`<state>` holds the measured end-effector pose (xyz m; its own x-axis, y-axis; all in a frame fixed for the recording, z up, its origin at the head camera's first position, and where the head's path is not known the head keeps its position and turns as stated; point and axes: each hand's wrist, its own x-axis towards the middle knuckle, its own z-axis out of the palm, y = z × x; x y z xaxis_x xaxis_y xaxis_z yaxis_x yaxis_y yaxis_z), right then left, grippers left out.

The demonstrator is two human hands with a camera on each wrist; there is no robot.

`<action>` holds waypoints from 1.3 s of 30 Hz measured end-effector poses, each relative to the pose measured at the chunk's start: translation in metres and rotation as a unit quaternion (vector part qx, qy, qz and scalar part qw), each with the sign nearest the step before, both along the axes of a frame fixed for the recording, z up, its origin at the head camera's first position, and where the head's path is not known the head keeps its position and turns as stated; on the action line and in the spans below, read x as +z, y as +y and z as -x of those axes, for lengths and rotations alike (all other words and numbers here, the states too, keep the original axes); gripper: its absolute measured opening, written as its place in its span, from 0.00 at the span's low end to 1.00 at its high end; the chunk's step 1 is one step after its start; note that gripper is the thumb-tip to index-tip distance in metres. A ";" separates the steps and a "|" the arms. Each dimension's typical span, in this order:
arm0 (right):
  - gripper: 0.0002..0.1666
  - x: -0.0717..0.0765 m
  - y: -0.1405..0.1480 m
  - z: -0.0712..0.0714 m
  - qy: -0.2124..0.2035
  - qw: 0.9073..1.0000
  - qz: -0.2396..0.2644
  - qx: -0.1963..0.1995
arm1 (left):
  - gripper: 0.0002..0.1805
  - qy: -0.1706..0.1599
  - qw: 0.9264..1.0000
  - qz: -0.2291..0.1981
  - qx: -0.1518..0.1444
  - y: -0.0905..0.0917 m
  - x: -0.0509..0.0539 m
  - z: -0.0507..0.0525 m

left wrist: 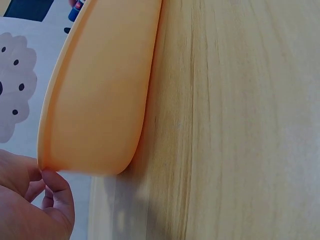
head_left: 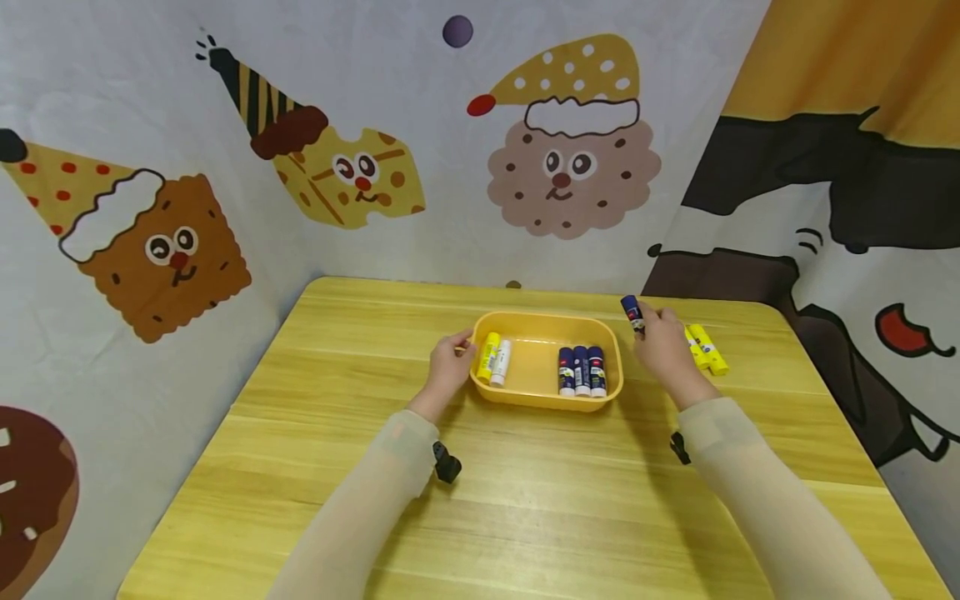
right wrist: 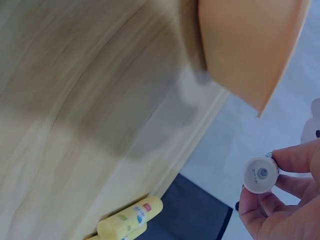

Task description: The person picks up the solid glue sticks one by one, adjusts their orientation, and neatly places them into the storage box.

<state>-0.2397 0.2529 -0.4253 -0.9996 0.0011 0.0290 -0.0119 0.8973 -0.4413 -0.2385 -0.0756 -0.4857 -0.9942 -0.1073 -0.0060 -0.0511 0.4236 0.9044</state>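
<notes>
A yellow plastic basket [head_left: 543, 403] stands on the table, with a yellow glue stick [head_left: 489, 357] and a white glue stick [head_left: 502, 363] at its left. Three dark blue glue sticks [head_left: 581, 372] lie side by side at its right. My left hand [head_left: 450, 367] pinches the basket's left rim between thumb and fingers, plain in the left wrist view. Beyond the basket's right end, my right hand [head_left: 663, 346] holds up another dark blue glue stick [head_left: 632, 312]. Its round white base [right wrist: 261, 174] faces the camera in the right wrist view.
Yellow glue sticks [head_left: 707, 350] lie on the table to the right of my right hand, partly hidden by it. The wooden table [head_left: 525, 517] meets a cartoon-printed cloth [head_left: 420, 258] at its back edge.
</notes>
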 end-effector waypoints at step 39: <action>0.35 0.006 -0.059 -0.012 -0.073 0.996 0.046 0.026 | 0.19 -0.014 1.000 -0.003 0.001 0.000 -0.003 0.001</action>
